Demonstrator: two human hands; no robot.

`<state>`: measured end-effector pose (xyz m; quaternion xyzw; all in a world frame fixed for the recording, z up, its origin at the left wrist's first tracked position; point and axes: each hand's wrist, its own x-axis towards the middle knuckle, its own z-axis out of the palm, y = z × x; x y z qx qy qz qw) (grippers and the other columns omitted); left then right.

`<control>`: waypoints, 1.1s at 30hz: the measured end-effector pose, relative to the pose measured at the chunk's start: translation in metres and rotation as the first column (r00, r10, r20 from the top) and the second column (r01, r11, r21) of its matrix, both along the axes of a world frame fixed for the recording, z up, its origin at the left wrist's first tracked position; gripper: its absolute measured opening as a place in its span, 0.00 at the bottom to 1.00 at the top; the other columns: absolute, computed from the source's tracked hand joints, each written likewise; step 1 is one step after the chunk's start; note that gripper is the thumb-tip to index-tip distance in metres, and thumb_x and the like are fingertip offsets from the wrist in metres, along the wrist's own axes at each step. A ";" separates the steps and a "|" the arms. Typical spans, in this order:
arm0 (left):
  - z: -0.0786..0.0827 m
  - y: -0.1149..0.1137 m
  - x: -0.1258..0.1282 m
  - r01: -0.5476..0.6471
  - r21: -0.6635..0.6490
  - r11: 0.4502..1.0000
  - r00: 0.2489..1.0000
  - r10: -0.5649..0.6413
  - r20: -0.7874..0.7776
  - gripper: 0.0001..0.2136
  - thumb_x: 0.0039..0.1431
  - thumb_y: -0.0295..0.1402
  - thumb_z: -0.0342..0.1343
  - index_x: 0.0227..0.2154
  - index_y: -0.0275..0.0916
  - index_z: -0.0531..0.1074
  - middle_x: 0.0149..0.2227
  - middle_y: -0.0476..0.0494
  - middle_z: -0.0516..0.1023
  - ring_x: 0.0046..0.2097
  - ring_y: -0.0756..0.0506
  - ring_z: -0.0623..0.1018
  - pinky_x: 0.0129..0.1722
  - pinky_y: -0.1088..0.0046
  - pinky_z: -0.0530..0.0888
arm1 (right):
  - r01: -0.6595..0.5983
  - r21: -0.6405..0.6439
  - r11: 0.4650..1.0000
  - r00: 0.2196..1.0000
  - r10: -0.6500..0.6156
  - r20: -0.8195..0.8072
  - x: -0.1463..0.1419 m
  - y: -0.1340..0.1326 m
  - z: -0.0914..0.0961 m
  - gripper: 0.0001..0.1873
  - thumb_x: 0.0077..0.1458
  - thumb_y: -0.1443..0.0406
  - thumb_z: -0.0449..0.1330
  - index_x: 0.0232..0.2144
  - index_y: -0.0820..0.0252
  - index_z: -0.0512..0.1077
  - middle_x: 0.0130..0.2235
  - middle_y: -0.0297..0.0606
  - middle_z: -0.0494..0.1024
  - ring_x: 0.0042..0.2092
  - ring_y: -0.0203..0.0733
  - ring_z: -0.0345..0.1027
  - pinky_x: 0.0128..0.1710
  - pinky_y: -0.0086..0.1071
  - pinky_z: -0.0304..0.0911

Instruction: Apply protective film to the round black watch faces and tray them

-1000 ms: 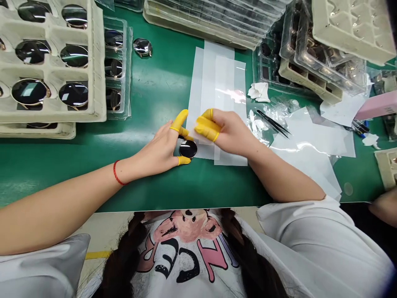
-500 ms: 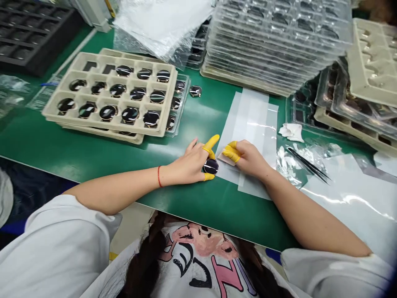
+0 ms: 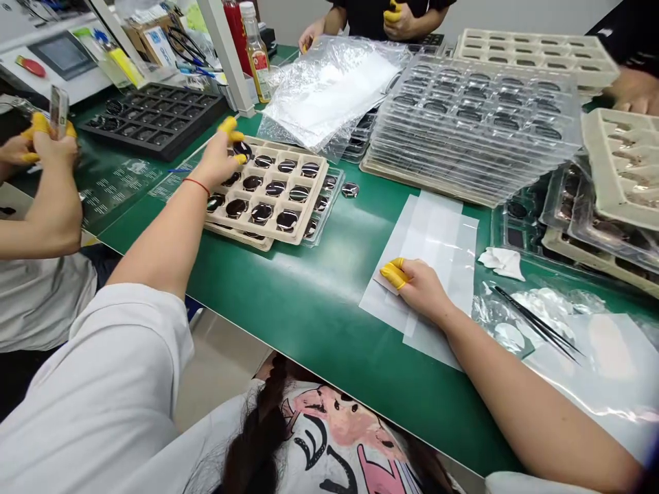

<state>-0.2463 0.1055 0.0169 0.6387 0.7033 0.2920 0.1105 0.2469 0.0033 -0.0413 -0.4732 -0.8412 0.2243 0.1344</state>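
Observation:
My left hand (image 3: 216, 163), with yellow finger cots, reaches over the far left part of the beige compartment tray (image 3: 281, 232). Its fingers pinch a dark, glossy round lens (image 3: 243, 150) at the edge. Several similar lenses sit in the tray's compartments. My right hand (image 3: 423, 287) rests over translucent sheets (image 3: 447, 274) on the green table. Yellow-cotted fingers are closed on a small pale flat piece (image 3: 385, 282), mostly hidden under them. One loose lens-like piece (image 3: 350, 190) lies to the right of the tray.
Clear trays (image 3: 453, 161) stand in a tall stack at the back. Black tweezers (image 3: 535, 322) lie on the right beside crumpled film and a white wipe (image 3: 502, 262). A black tray (image 3: 157, 120) stands back left. Co-workers' hands (image 3: 54, 147) are at the left and far side.
My left hand has moved with the lens from beside my right hand to above the beige tray. My right hand stays over the sheets. The view has tilted up and left.

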 end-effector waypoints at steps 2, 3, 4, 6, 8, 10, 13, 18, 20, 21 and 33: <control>-0.008 -0.002 0.004 -0.001 -0.057 0.998 0.999 -0.001 -0.038 0.42 0.53 0.61 0.48 0.62 0.34 0.57 0.61 0.46 0.70 0.62 0.43 0.64 0.69 0.49 0.50 | -0.007 0.005 1.000 1.000 0.007 0.003 0.001 0.000 -0.001 0.20 0.59 0.58 0.50 0.19 0.54 0.47 0.20 0.35 0.62 0.24 0.40 0.54 0.32 0.37 0.54; -0.009 -0.005 0.008 -0.021 -0.071 0.997 0.998 0.017 -0.056 0.40 0.53 0.61 0.44 0.60 0.34 0.61 0.61 0.44 0.71 0.64 0.40 0.63 0.69 0.46 0.46 | -0.008 0.001 1.000 1.000 0.008 0.005 0.001 0.001 -0.001 0.20 0.59 0.58 0.50 0.19 0.54 0.47 0.20 0.35 0.62 0.24 0.40 0.54 0.32 0.37 0.54; -0.008 -0.009 0.013 -0.049 -0.087 0.995 0.996 0.043 -0.074 0.40 0.54 0.61 0.41 0.59 0.35 0.64 0.62 0.42 0.71 0.65 0.38 0.62 0.68 0.44 0.42 | -0.005 -0.005 1.000 1.000 0.005 0.009 0.001 0.001 -0.002 0.20 0.58 0.58 0.50 0.19 0.54 0.48 0.21 0.35 0.62 0.24 0.40 0.53 0.32 0.37 0.54; -0.002 -0.017 0.023 -0.109 -0.118 0.987 0.989 0.096 -0.111 0.38 0.55 0.60 0.38 0.58 0.36 0.65 0.62 0.41 0.71 0.66 0.37 0.61 0.67 0.43 0.36 | 0.007 -0.013 1.000 1.000 -0.007 0.017 0.001 0.001 -0.002 0.19 0.58 0.58 0.50 0.18 0.54 0.48 0.21 0.36 0.62 0.25 0.40 0.53 0.32 0.37 0.53; 0.007 -0.023 0.034 -0.134 -0.126 0.983 0.981 0.114 -0.154 0.35 0.58 0.59 0.39 0.57 0.37 0.65 0.59 0.47 0.74 0.66 0.39 0.60 0.68 0.41 0.32 | 0.010 -0.012 1.000 1.000 -0.010 0.025 0.000 0.001 -0.001 0.19 0.57 0.59 0.50 0.18 0.54 0.48 0.21 0.36 0.62 0.25 0.39 0.52 0.32 0.36 0.53; 0.015 -0.025 0.052 -0.134 -0.096 0.986 0.974 0.113 -0.196 0.30 0.62 0.57 0.41 0.56 0.39 0.64 0.57 0.53 0.74 0.68 0.41 0.56 0.68 0.38 0.27 | 0.001 -0.008 1.000 0.999 -0.001 0.033 -0.001 0.001 0.000 0.18 0.56 0.60 0.50 0.18 0.54 0.48 0.21 0.36 0.62 0.25 0.39 0.51 0.31 0.36 0.52; 0.020 -0.022 0.100 -0.025 -0.001 1.000 0.968 0.024 -0.248 0.22 0.66 0.45 0.45 0.58 0.41 0.65 0.61 0.46 0.69 0.69 0.39 0.56 0.72 0.44 0.35 | -0.008 -0.013 1.000 0.999 0.008 0.039 -0.003 0.000 0.003 0.17 0.54 0.62 0.51 0.18 0.55 0.48 0.21 0.35 0.62 0.26 0.38 0.51 0.32 0.35 0.51; 0.010 -0.003 0.208 0.405 -0.150 0.902 0.802 -0.429 -0.415 0.28 0.62 0.33 0.51 0.64 0.31 0.61 0.60 0.30 0.70 0.62 0.33 0.67 0.63 0.54 0.63 | -0.002 -0.022 1.000 0.999 0.003 0.041 -0.003 0.000 0.005 0.20 0.58 0.57 0.50 0.19 0.55 0.48 0.22 0.34 0.61 0.27 0.38 0.50 0.33 0.34 0.50; 0.002 0.010 0.235 0.366 -0.266 0.892 0.769 -0.451 -0.453 0.32 0.57 0.32 0.56 0.64 0.25 0.59 0.58 0.24 0.70 0.63 0.29 0.65 0.64 0.50 0.60 | -0.005 -0.024 1.000 0.999 0.006 0.041 -0.003 -0.001 0.004 0.20 0.59 0.56 0.50 0.20 0.55 0.48 0.22 0.34 0.60 0.27 0.38 0.50 0.34 0.34 0.50; -0.003 0.017 0.242 0.335 -0.305 0.891 0.768 -0.446 -0.460 0.34 0.56 0.32 0.58 0.63 0.22 0.59 0.58 0.22 0.70 0.64 0.27 0.65 0.65 0.48 0.58 | -0.008 -0.025 1.000 0.999 0.009 0.041 -0.003 -0.001 0.004 0.20 0.60 0.56 0.50 0.20 0.55 0.47 0.22 0.34 0.60 0.27 0.37 0.50 0.34 0.34 0.50; 0.016 -0.058 0.271 0.500 -0.101 0.860 0.776 -0.497 -0.389 0.33 0.55 0.35 0.60 0.62 0.29 0.59 0.56 0.33 0.72 0.56 0.33 0.71 0.67 0.48 0.57 | -0.075 -0.055 0.996 0.995 0.078 0.068 -0.003 -0.004 0.011 0.13 0.53 0.62 0.53 0.24 0.55 0.51 0.25 0.33 0.64 0.27 0.37 0.51 0.34 0.34 0.49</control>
